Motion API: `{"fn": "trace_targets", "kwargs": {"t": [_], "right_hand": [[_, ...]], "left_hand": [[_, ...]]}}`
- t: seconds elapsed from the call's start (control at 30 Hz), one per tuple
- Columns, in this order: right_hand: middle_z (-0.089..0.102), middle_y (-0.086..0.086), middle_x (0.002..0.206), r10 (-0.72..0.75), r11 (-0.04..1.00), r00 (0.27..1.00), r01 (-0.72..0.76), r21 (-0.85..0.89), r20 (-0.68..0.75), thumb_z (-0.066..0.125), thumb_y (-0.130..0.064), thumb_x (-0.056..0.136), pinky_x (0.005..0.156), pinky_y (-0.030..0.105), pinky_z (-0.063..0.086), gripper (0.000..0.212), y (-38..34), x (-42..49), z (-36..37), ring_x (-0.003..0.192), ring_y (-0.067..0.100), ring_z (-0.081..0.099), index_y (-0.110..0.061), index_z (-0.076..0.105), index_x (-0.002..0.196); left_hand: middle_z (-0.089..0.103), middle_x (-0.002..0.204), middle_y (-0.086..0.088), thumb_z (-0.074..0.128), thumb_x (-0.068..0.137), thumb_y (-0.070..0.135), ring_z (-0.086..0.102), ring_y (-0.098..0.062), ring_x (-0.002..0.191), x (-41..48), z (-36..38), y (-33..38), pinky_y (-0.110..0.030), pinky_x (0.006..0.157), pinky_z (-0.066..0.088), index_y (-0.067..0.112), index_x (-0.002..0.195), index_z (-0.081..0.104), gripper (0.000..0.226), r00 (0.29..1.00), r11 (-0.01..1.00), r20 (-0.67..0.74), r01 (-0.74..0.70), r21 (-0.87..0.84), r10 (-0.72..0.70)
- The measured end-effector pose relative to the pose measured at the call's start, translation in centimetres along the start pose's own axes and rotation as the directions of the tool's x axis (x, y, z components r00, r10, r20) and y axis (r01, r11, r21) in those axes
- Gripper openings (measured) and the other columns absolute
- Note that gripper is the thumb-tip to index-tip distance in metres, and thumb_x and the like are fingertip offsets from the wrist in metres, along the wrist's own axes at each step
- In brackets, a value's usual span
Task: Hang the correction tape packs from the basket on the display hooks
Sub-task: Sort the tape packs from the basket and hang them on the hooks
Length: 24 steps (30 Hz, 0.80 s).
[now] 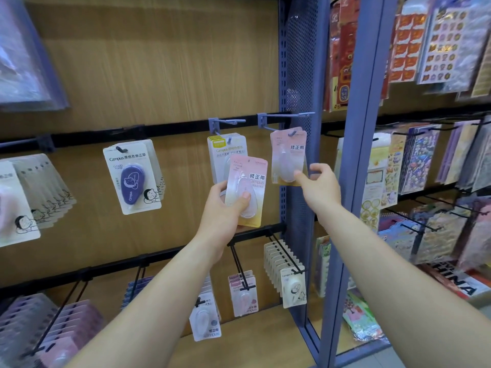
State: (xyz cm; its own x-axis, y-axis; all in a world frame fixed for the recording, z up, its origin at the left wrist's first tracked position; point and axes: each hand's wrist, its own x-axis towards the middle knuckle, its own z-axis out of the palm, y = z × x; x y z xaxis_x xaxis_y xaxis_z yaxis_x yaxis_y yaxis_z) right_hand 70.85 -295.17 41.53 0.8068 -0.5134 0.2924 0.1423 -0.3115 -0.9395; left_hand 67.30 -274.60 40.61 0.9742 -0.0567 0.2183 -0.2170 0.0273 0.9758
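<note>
Closest to us, our left hand [223, 213] is wrapped around a pink pack [247, 181] of correction tape, thumb across the blister and fingers behind the card. It's holding the pack upright, just below and left of the target. From our angle it overlaps the yellowish packs [225, 147] on the next peg; can't tell if it's touching them.

A bit further out, our right hand [322, 188] is up at the hanging pack [287, 158], same pink design. It's pinching the lower right corner, forefinger on the front. That pack is already on the blue hook [287, 115], but it hangs tilted and near the front end, so we'd guess we're seating or straightening it. The basket isn't in view, so no idea how many are left.

Step-wise: one pack on, one waiting in the left hand. As we read it, the next move is to let the hanging pack settle and nudge it back along the prong. Then we bring the pink pack up and line its hang hole up with the tip. The hole is small and the card probably flexes, so it wants a steady, level approach.

Behind all that: a purple pack [132, 181] on its own peg off left, the wooden back panel [159, 75], and sticker sheets [438, 43] off right.
</note>
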Motion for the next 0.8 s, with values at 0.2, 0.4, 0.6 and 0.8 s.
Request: {"fn": "trace_targets", "kwargs": {"t": [0.2,0.4,0.6,0.8], "right_hand": [[0.073,-0.004,0.102,-0.132,0.965,0.94,0.05,0.257,0.313,0.062,-0.032,0.1,0.079,0.034,0.059,0.01,0.7,-5.0,0.8,0.092,0.013,0.07,-0.026,0.067,0.106],[0.078,0.004,0.103,-0.109,0.925,0.893,-0.069,0.373,0.437,0.075,-0.022,0.092,0.083,0.043,0.062,0.035,0.2,-6.1,0.8,0.096,0.02,0.076,-0.016,0.061,0.123],[0.075,0.001,0.112,-0.088,0.898,0.956,-0.045,0.437,0.28,0.062,-0.014,0.1,0.084,0.054,0.062,0.021,-0.5,-3.4,-0.5,0.101,0.024,0.074,-0.031,0.066,0.113],[0.074,-0.006,0.107,-0.11,0.907,0.974,0.017,0.421,0.196,0.057,-0.018,0.104,0.078,0.042,0.064,0.025,-2.0,-0.4,-1.5,0.095,0.016,0.074,-0.038,0.065,0.117]], "left_hand": [[0.07,0.121,0.002,0.076,0.092,0.023,0.073,-0.017,0.101,-0.1,0.3,-0.2,-0.04,0.078,0.065,0.024,0.132,0.051,0.047,1.0,1.0,-0.026,-0.018,-0.024,0.017],[0.071,0.118,-0.002,0.083,0.085,0.017,0.075,-0.022,0.098,-0.3,1.3,0.1,-0.036,0.071,0.064,0.021,0.132,0.053,0.056,1.0,0.998,-0.006,-0.024,-0.063,0.024],[0.069,0.12,0.003,0.065,0.1,0.022,0.072,-0.014,0.098,0.2,1.1,0.7,-0.029,0.07,0.062,0.025,0.128,0.054,0.03,0.998,0.997,-0.045,-0.047,0.059,0.049],[0.067,0.121,0.001,0.063,0.1,0.016,0.071,-0.016,0.098,0.7,0.8,1.4,-0.044,0.079,0.064,0.023,0.13,0.055,0.032,0.998,0.997,-0.055,-0.012,0.071,0.016]]}}
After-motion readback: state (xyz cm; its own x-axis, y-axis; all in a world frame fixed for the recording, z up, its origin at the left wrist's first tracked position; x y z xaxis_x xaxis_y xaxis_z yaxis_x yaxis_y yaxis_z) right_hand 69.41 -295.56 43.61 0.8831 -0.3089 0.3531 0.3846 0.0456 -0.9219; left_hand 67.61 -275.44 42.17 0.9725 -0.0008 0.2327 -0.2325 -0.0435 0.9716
